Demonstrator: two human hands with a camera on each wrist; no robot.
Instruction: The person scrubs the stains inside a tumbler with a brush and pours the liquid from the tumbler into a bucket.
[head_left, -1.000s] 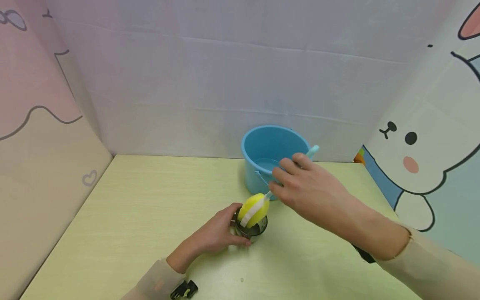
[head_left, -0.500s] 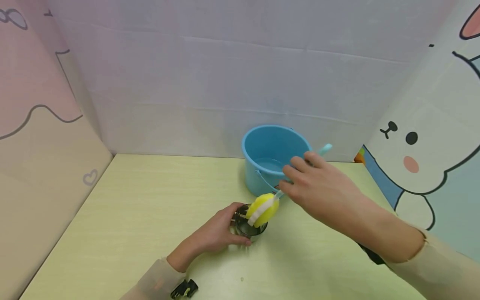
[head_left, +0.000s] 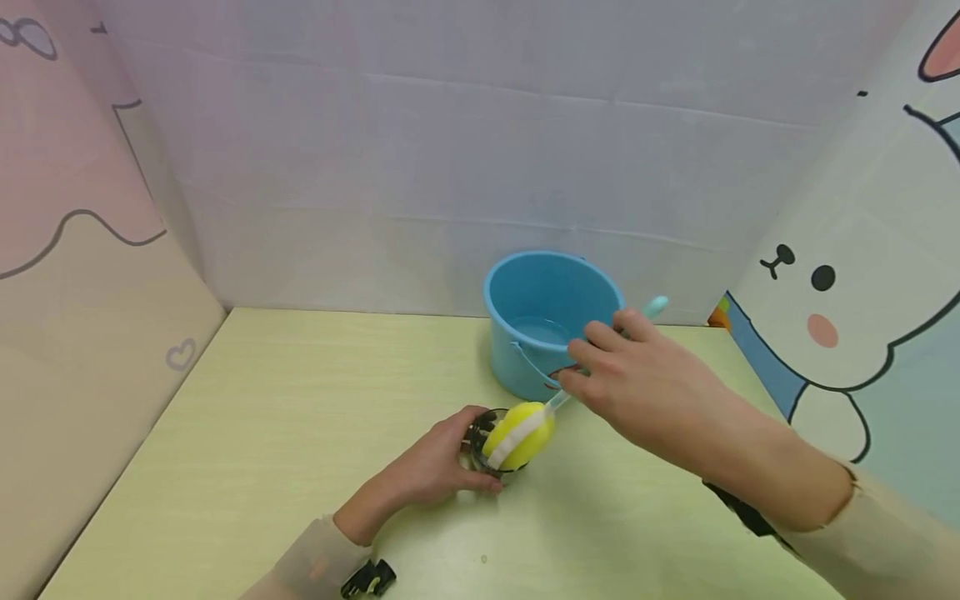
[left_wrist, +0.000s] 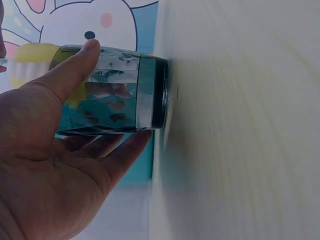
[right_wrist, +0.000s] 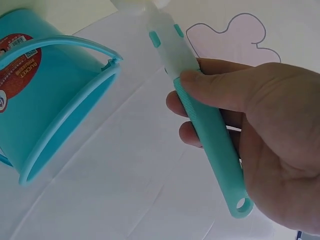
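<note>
My left hand grips a dark tinted drinking glass around its side, thumb on one side and fingers on the other. The glass stands upright on the table. In my right hand is a sponge bottle brush, its teal handle held between thumb and curled fingers. The brush's yellow sponge head, with a white band, sits tilted at the mouth of the glass. Part of the sponge shows inside the glass in the left wrist view.
Just behind the hands stands a blue bucket with its handle hanging down its side. A pale wood-grain table lies beneath. Printed cloth walls enclose the table at the back and both sides.
The sponge head first shifted right and up toward the glass rim, then moved back down and slightly left. My right hand moved rightward overall; my left hand and the glass stayed put.
</note>
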